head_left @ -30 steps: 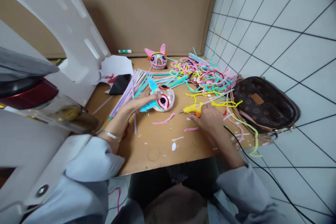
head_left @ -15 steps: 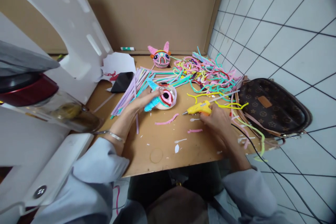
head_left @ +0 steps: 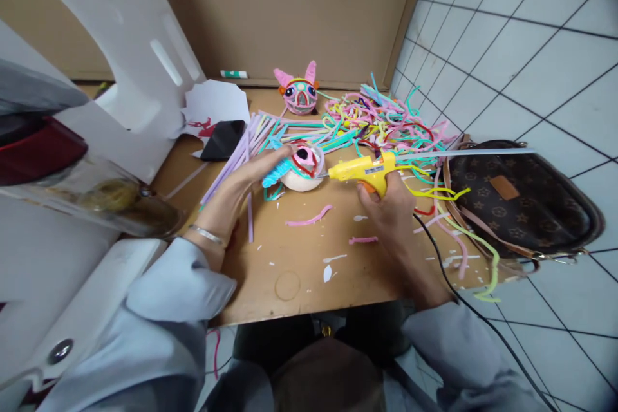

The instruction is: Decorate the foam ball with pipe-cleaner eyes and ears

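Observation:
My left hand [head_left: 270, 161] holds a round white craft head [head_left: 303, 180] with blue fuzzy ears and a pink-ringed black eye. Wrapped round the handle of a yellow glue gun [head_left: 360, 169] is my right hand [head_left: 389, 203]. The gun's metal nozzle is at the right side of the craft head; whether they touch is hard to tell. A long pale glue stick [head_left: 463, 152] sticks out of the gun's back. Beyond the craft head sits a finished-looking pink head [head_left: 300, 96] with upright pink ears.
Pipe cleaners lie in a tangled heap [head_left: 386, 119] and a lilac row [head_left: 232, 161]. A phone [head_left: 223, 140] and paper [head_left: 217, 103] are at left, a brown handbag [head_left: 526, 199] at right. Pink pieces [head_left: 309, 217] and scraps lie in front. A black cable [head_left: 447, 270] trails off right.
The glue gun has been raised and moved left, its nozzle now at the craft head. My left hand has tilted the craft head, so the eye faces more upward.

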`<state>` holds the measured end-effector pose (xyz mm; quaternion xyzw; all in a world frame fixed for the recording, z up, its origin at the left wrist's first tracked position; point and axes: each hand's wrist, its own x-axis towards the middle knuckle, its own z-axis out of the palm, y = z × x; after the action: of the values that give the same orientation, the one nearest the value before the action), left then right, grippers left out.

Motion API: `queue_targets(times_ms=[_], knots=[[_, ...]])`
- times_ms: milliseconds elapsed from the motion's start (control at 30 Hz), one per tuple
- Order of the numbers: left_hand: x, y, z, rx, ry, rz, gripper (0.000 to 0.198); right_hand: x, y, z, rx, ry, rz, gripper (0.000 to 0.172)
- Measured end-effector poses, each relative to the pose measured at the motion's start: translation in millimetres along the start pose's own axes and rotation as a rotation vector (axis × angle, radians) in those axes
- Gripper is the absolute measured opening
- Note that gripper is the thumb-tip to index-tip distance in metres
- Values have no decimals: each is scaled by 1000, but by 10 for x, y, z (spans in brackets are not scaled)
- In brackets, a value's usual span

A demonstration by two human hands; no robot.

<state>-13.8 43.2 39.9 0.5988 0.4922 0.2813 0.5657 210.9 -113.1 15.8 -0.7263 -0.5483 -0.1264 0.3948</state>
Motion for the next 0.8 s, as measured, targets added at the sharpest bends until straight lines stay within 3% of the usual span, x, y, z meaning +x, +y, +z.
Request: queue_targets(times_ms=[167,433,800], knots=[[3,18,56,-35,0,21,49,14,-38,102,-40,61,-53,27],[-2,29,64,-47,-1,39,46,70,-191,59,-133,-106,8,22],[-43,51,95,-38,-16,84,59,89,-219,42,-100,-136,25,20]])
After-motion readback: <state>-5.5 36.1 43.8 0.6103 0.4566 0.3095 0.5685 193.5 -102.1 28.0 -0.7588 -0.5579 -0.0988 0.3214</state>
